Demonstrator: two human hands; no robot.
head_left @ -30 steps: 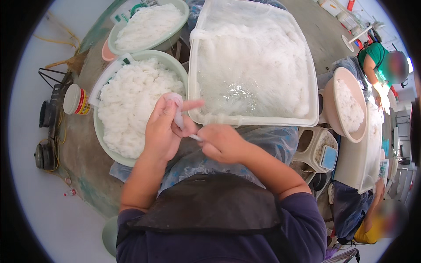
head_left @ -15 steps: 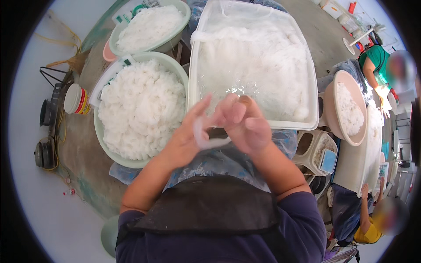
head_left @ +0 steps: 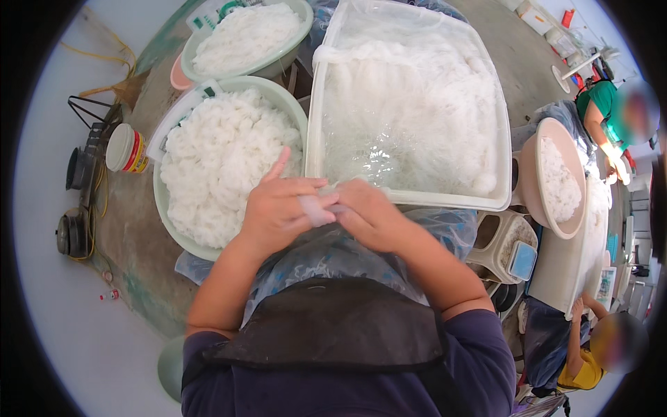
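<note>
A translucent whitish band of wet fibre [head_left: 315, 210] is wrapped round the fingers of my left hand [head_left: 276, 214]. That hand has one finger pointing up while the others curl on the band. My right hand [head_left: 372, 217] meets it from the right, fingers closed and pinching at the band's end; its fingertips are partly hidden. Both hands are in front of the near left corner of a white rectangular tub [head_left: 410, 197], which holds water and a spread mass of white fluffy fibre [head_left: 417, 115]. Left of it stands a pale green basin [head_left: 167, 212] heaped with white fibre clumps [head_left: 222, 156].
A second green basin [head_left: 306, 28] of white fibre sits behind. Right of the tub are a pinkish basin [head_left: 531, 177] with fibre and a beige stool [head_left: 493, 240]. Two people work at a long white tub [head_left: 559, 278]. A lidded bucket [head_left: 119, 148] stands far left.
My hands have come together and lowered slightly. The right fingers, earlier raised and loosely bent, now close at the band on my left hand. The view has shifted slightly.
</note>
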